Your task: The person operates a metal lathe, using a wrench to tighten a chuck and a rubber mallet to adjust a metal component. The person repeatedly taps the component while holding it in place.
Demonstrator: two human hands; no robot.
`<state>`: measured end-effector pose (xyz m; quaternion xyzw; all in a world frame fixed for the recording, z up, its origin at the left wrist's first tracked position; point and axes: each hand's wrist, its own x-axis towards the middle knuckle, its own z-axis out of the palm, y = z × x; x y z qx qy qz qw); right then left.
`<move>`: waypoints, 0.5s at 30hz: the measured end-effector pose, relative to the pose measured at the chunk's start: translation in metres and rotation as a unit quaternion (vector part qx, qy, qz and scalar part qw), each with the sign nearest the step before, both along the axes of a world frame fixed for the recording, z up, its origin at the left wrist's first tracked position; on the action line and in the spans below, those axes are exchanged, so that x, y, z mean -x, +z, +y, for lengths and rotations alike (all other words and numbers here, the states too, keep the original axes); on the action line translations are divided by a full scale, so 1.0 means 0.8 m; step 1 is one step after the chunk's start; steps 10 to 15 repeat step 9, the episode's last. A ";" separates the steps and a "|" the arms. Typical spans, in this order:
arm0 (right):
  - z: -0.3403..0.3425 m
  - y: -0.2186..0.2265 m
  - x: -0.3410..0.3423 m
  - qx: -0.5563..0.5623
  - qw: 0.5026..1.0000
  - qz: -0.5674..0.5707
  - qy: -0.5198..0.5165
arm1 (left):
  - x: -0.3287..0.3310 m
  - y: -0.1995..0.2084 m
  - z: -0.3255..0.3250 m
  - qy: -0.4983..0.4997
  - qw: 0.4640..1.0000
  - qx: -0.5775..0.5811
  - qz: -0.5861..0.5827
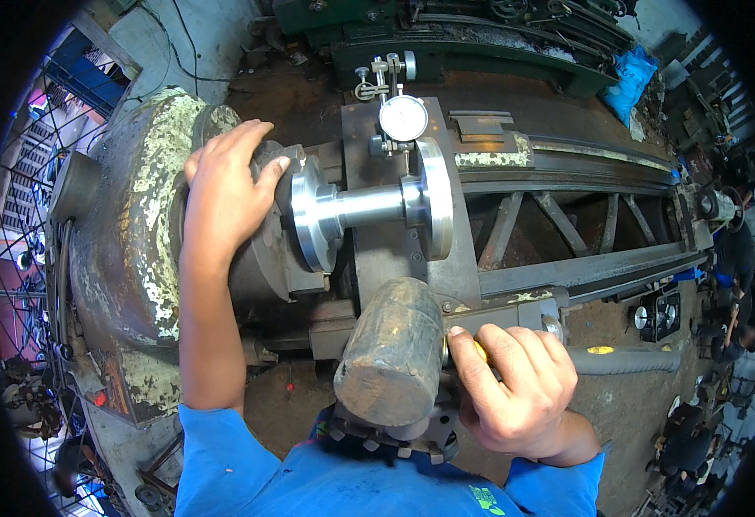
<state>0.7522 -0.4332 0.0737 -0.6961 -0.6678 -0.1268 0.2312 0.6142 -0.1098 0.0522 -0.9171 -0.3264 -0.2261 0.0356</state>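
Observation:
My left hand (229,191) lies on the lathe chuck (265,250), its fingers stretched over the top and the thumb apart near the jaws. From the chuck a shiny spool-shaped metal workpiece (373,205) sticks out to the right, with a wide flange at each end. A round white dial indicator (403,118) stands above its right flange, and its stem reaches down toward the rim. My right hand (515,383) is closed around the handle of a mallet (390,353) close to its head. The thick, worn head hangs in front of the workpiece, hiding part of the carriage.
The painted, flaking headstock (127,233) fills the left. Lathe bed rails (584,267) with open cross-ribs run right to the tailstock (718,207). Behind stands a green machine (481,60) beside a blue plastic bag (629,82). People are at the far right.

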 end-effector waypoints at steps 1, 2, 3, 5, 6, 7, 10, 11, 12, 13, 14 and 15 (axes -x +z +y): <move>0.000 0.002 0.000 0.005 1.000 0.005 0.000 | -0.001 0.000 0.003 0.005 0.999 0.039 0.030; 0.000 0.004 -0.001 0.007 1.000 0.010 -0.002 | -0.001 0.000 0.006 -0.003 0.995 0.090 0.037; 0.000 0.007 -0.005 0.025 0.998 0.050 0.008 | 0.000 0.003 0.010 -0.012 0.989 0.139 0.044; -0.002 0.019 -0.020 0.059 0.990 0.129 0.019 | 0.001 0.004 0.008 -0.015 0.984 0.161 0.070; -0.005 0.028 -0.029 0.099 0.982 0.159 0.015 | 0.004 0.004 0.003 -0.018 0.988 0.138 0.070; -0.002 0.032 -0.038 0.080 0.977 0.196 0.014 | 0.006 0.002 -0.002 -0.018 0.990 0.118 0.070; 0.005 0.035 -0.056 0.079 0.960 0.266 -0.031 | 0.010 0.000 -0.009 -0.013 0.992 0.101 0.069; 0.005 0.035 -0.056 0.079 0.960 0.266 -0.031 | 0.010 0.000 -0.009 -0.013 0.992 0.101 0.069; 0.005 0.035 -0.056 0.079 0.960 0.266 -0.031 | 0.010 0.000 -0.009 -0.013 0.992 0.101 0.069; 0.005 0.035 -0.056 0.079 0.960 0.266 -0.031 | 0.010 0.000 -0.009 -0.013 0.992 0.101 0.069; 0.005 0.035 -0.056 0.079 0.960 0.266 -0.031 | 0.010 0.000 -0.009 -0.013 0.992 0.101 0.069; 0.005 0.035 -0.056 0.079 0.960 0.266 -0.031 | 0.010 0.000 -0.009 -0.013 0.992 0.101 0.069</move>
